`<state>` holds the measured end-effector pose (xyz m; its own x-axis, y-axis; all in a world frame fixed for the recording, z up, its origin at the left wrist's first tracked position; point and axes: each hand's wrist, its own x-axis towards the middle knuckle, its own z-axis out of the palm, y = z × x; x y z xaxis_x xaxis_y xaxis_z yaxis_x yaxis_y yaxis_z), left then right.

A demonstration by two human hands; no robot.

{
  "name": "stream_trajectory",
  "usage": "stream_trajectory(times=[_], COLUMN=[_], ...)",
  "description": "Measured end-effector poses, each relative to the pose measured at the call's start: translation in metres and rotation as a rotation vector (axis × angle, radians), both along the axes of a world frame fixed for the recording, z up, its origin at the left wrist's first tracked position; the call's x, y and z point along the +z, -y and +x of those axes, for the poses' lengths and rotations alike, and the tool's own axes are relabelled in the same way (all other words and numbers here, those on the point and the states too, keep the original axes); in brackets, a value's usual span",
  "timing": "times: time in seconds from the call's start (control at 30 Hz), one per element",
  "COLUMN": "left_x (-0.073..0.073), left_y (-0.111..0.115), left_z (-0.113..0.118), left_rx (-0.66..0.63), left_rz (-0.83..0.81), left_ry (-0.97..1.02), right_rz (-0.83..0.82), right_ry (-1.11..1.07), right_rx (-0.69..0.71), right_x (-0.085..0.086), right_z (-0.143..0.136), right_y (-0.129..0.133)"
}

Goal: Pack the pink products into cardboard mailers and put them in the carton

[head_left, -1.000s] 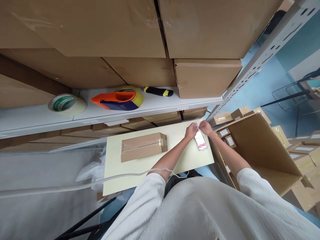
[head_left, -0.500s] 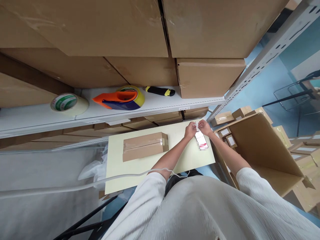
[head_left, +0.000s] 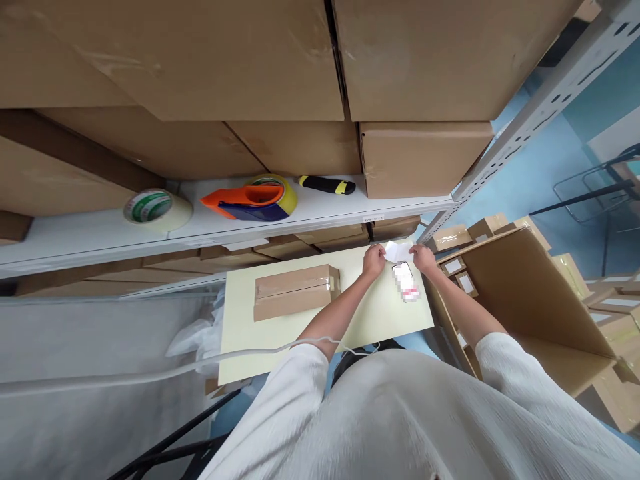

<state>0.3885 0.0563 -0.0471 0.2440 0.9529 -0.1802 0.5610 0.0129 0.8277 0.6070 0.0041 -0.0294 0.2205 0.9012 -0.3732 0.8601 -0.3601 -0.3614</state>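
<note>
Between my two hands a small white sheet of paper is stretched out flat, with a crease in it. My left hand pinches its left edge, and my right hand pinches the right edge. Just below the paper a phone lies on the pale yellow tabletop, its screen lit and partly blurred out. To the left on the same top rests a long closed cardboard box, with clear tape at its right end.
On the shelf ahead sit a tape roll, an orange and blue tape dispenser and a black-yellow utility knife, before stacked cartons. A large open carton holding small labelled boxes stands right. A white cable crosses at left.
My hands have moved apart, and the white paper between them is now spread open. The whole view has shifted slightly; the phone and the box lie as before.
</note>
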Motion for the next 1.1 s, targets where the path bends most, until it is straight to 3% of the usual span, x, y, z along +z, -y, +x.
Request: stream_trajectory(times=[0.3,0.5,0.67,0.8,0.97,1.1], left_x=[0.023,0.032,0.035,0.039,0.049,0.062], left_y=[-0.007,-0.008,-0.005,-0.001,0.006,0.016], left_z=[-0.032,-0.052,-0.055,-0.052,-0.053,-0.069], left_rx=[0.091,0.144,0.166,0.202,0.257,0.287], left_rz=[0.077,0.086,0.053,-0.016,-0.090,-0.147], left_ry=[-0.018,-0.017,0.019,0.069,0.127,0.192], right_rz=[-0.153,-0.176,-0.214,-0.109,0.053,0.186], right_ry=[0.184,0.166,0.151,0.156,-0.159,-0.280], right_rx=[0.047,0.002,0.030,0.089,0.243,0.165], right_x=[-0.008,-0.012,-0.008,0.002,0.010,0.015], right_z=[0.013,0.011,0.004,-0.010,-0.045,-0.079], right_y=[0.000,0.002,0.004,0.010,0.021,0.024])
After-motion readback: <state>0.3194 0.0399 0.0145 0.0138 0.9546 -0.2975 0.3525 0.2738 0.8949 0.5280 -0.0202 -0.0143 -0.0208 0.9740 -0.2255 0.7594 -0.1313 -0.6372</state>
